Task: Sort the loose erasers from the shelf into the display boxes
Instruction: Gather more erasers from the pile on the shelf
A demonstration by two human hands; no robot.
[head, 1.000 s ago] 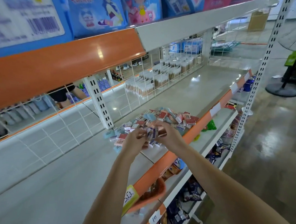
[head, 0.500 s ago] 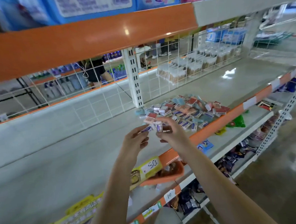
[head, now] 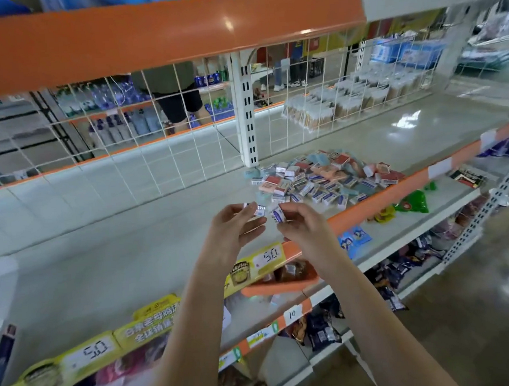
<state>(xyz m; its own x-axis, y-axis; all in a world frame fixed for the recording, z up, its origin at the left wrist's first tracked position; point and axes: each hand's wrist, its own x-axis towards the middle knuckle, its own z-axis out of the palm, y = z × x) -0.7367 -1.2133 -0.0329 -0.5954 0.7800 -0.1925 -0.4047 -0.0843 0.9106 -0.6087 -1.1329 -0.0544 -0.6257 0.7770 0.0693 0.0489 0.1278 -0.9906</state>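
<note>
Left hand (head: 234, 224): I see it pinch small erasers (head: 256, 209) in its fingertips | Right hand (head: 302, 228): pinches one eraser (head: 279, 214) | Hands: close together, above the shelf (head: 130, 246) | Pile of loose erasers (head: 321, 179): lies on the shelf, just behind the hands.

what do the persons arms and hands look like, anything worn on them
Both forearms are bare up to the bottom edge of the frame: no sleeves, gloves, watch or bracelet show. The left hand and right hand carry no rings that can be made out; the fingernails are too blurred to judge.
</note>
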